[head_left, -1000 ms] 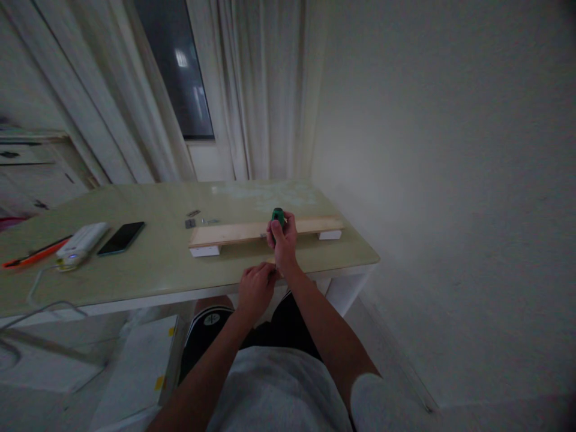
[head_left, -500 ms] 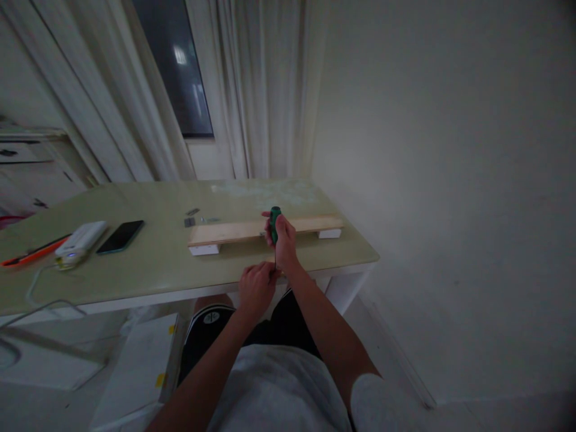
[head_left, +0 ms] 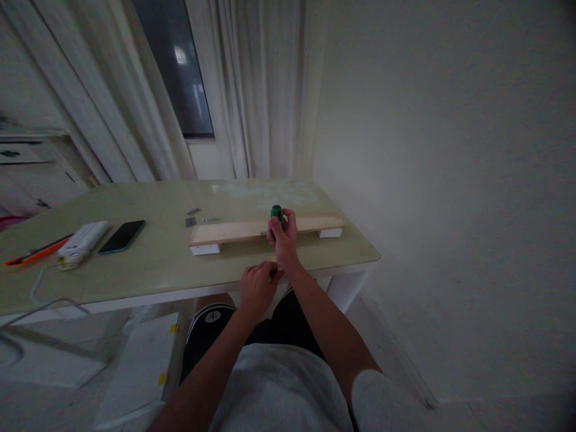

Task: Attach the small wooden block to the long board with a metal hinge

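A green-handled screwdriver (head_left: 276, 212) stands upright in my right hand (head_left: 284, 239), its fingers wrapped round the handle. Below it, at the table's front edge, my left hand (head_left: 258, 289) is closed, with its fingertips pinched near the screwdriver's lower end. What the left fingers hold is mostly hidden; a small dark bit shows between them. Just beyond my hands lies a long wooden board (head_left: 234, 231), raised on a white block (head_left: 206, 249) at the left and another white block (head_left: 330, 233) at the right.
Small metal plates (head_left: 191, 222) and screws (head_left: 204, 219) lie behind the board's left end. Further left on the green table (head_left: 166, 270) are a black phone (head_left: 122, 236), a white power bank (head_left: 83, 243) with a cable, and an orange cutter (head_left: 36, 252). A wall (head_left: 450, 180) bounds the right.
My right hand has turned round the screwdriver handle, and its fingers now sit differently on it. My left hand stays in nearly the same place.
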`<state>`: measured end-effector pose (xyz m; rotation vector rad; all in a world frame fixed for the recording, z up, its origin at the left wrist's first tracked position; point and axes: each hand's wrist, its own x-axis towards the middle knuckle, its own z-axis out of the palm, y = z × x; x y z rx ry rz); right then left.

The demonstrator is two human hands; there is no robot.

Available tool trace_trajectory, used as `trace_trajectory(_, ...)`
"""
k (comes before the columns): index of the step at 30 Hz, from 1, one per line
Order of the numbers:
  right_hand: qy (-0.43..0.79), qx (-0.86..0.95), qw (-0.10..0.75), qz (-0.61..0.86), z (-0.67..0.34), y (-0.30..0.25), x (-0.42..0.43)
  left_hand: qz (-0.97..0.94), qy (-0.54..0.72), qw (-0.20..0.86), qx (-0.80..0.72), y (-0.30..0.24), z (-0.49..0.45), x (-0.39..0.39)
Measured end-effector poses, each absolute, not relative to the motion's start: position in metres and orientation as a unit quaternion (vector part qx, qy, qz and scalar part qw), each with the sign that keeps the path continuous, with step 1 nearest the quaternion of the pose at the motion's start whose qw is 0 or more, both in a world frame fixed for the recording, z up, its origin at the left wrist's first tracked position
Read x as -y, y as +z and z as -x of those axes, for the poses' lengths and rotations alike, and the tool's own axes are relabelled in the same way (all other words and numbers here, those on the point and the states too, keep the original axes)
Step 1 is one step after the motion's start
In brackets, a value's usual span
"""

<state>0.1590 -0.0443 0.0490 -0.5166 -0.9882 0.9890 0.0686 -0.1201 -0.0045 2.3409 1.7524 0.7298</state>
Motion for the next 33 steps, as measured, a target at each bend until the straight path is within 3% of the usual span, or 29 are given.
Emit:
trace_trajectory(8, 0.479, 0.471, 0.699, 0.244, -0.158, 0.050, 0.038, -0.770, 0.240, 0.078, -0.586, -0.005, -0.068, 0.121)
trace_trajectory(33, 0.462, 0.453, 0.730, 0.220, -0.156, 0.053, 0.048, -0.764, 0.202, 0.091, -0.605, 0.002, -0.071, 0.125)
